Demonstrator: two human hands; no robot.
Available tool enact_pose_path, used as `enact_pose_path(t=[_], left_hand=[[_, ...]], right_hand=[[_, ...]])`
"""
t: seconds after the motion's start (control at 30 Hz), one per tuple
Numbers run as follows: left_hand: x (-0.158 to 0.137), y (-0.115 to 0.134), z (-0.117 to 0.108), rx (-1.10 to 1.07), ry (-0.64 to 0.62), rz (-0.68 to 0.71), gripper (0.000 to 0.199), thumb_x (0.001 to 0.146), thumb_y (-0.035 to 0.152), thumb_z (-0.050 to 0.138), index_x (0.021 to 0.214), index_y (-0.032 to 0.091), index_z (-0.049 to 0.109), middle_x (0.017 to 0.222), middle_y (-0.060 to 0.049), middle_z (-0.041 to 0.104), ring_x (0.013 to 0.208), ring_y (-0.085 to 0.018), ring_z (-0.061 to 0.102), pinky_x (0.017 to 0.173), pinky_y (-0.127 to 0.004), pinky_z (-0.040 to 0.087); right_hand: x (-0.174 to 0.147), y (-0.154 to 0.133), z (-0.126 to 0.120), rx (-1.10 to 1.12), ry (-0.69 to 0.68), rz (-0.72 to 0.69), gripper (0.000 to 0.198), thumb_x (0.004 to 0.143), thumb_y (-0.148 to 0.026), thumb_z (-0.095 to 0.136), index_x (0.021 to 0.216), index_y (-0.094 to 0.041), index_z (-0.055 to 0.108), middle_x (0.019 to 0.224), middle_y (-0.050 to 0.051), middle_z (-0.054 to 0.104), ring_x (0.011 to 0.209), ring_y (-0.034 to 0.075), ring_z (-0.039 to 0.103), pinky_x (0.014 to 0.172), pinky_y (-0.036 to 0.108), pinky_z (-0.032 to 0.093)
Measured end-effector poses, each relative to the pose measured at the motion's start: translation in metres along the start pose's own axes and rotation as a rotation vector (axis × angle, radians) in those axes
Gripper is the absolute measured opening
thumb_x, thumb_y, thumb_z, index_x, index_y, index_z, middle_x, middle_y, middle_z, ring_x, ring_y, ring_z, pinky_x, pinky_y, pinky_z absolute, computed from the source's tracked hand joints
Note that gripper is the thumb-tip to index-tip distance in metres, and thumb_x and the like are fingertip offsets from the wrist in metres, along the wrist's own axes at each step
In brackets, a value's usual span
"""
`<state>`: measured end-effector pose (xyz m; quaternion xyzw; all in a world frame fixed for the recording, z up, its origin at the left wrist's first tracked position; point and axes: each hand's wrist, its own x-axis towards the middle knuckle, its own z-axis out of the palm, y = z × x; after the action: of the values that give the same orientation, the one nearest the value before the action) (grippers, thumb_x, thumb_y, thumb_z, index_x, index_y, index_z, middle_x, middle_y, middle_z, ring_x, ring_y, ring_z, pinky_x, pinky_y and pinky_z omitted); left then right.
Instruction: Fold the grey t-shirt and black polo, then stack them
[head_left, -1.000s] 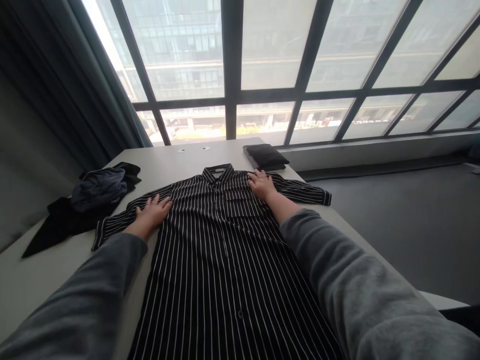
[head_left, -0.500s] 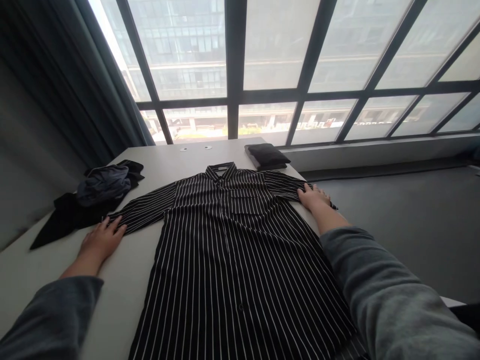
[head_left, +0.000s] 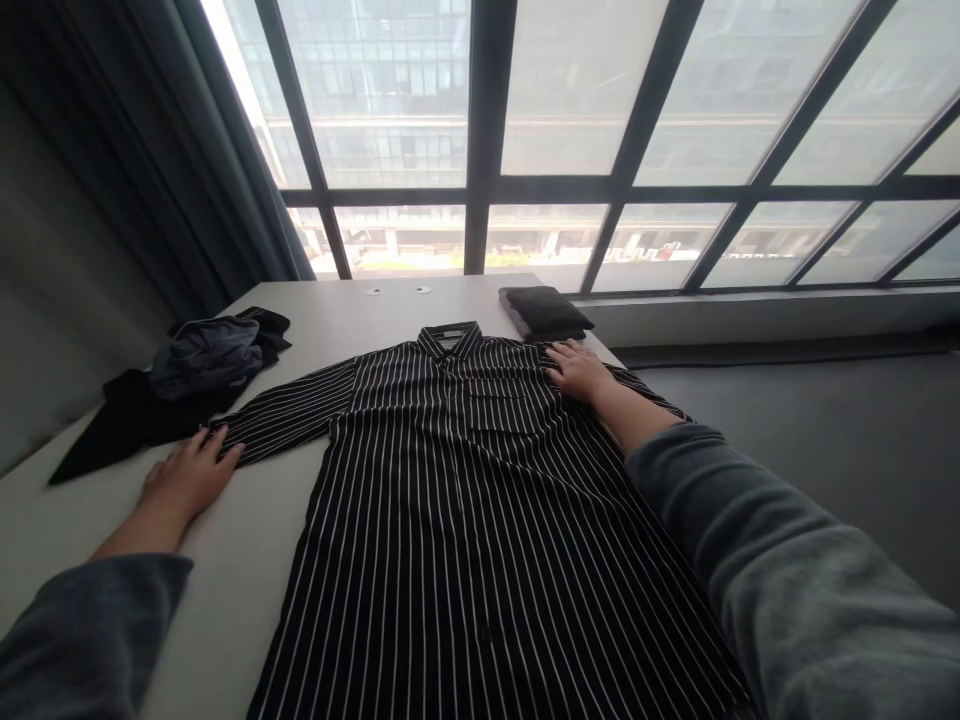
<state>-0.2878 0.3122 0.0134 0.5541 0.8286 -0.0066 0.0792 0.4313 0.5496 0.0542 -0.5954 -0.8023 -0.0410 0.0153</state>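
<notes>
A black shirt with white stripes [head_left: 450, 520] lies spread front side up on the white table [head_left: 262, 560], its collar toward the window and its hem cut off by the bottom of the view. My left hand [head_left: 187, 475] rests at the cuff of the left-side sleeve, fingers stretched out. On the shirt's right shoulder area, near the top of the other sleeve, my right hand [head_left: 581, 372] lies flat with fingers extended. Part of that sleeve is hidden under my hand and forearm. Some creases run across the chest below the pocket.
Crumpled dark and grey-blue clothes [head_left: 202, 365] lie in a heap at the table's left. A folded dark stack of cloth [head_left: 544, 312] sits near the far right edge. Beyond are a dark curtain [head_left: 150, 150] and large windows [head_left: 390, 100]; grey floor [head_left: 810, 440] lies to the right.
My right hand has moved inward along the sleeve, from near its cuff to the shoulder. My left hand stays at its cuff. The view has shifted slightly.
</notes>
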Motion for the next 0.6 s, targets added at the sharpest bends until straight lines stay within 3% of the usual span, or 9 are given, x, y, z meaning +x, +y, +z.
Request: enact_pose_path(t=[0.1,0.2,0.4,0.5,0.6], left_hand=[[-0.006,0.005,-0.003,-0.043,0.112,-0.134,0.101,0.087,0.078,0.027,0.175,0.029,0.018,0.179,-0.006,0.025,0.165,-0.039,0.022,0.13,-0.062,0.021],[-0.01,0.005,-0.005,-0.095,0.1,-0.071,0.105,0.083,0.083,0.033,0.175,0.038,0.007,0.179,0.002,0.027,0.165,-0.04,0.02,0.13,-0.067,0.018],[-0.006,0.0,-0.004,-0.082,0.112,-0.062,0.097,0.088,0.082,0.035,0.174,0.042,0.011,0.178,0.005,0.029,0.164,-0.039,0.023,0.13,-0.066,0.02],[-0.005,0.005,-0.004,-0.033,0.121,-0.103,0.087,0.097,0.072,0.031,0.173,0.031,0.025,0.178,-0.005,0.031,0.163,-0.038,0.026,0.129,-0.063,0.024],[-0.008,0.014,-0.007,0.036,0.097,-0.14,0.079,0.105,0.059,0.025,0.171,0.016,0.032,0.178,-0.017,0.026,0.163,-0.037,0.026,0.129,-0.061,0.024]], right_hand=[[0.022,-0.006,0.01,0.046,-0.136,0.136,0.072,0.107,-0.059,0.031,0.17,-0.025,0.035,0.179,0.009,0.025,0.166,0.035,0.018,0.132,0.065,0.015],[0.031,0.004,0.024,0.122,-0.196,0.328,0.077,0.107,-0.065,0.024,0.173,-0.026,0.028,0.181,0.011,0.017,0.165,0.039,0.018,0.129,0.07,0.016],[0.036,0.016,0.039,0.14,-0.162,0.376,0.08,0.105,-0.068,0.021,0.174,-0.027,0.024,0.182,0.009,0.015,0.166,0.04,0.016,0.129,0.072,0.012],[0.035,0.016,0.038,0.138,-0.174,0.392,0.08,0.105,-0.068,0.021,0.174,-0.029,0.024,0.182,0.008,0.014,0.166,0.042,0.013,0.127,0.076,0.01],[0.039,0.009,0.029,0.113,-0.152,0.419,0.073,0.106,-0.057,0.025,0.172,-0.025,0.032,0.181,0.011,0.018,0.166,0.042,0.013,0.128,0.074,0.01]])
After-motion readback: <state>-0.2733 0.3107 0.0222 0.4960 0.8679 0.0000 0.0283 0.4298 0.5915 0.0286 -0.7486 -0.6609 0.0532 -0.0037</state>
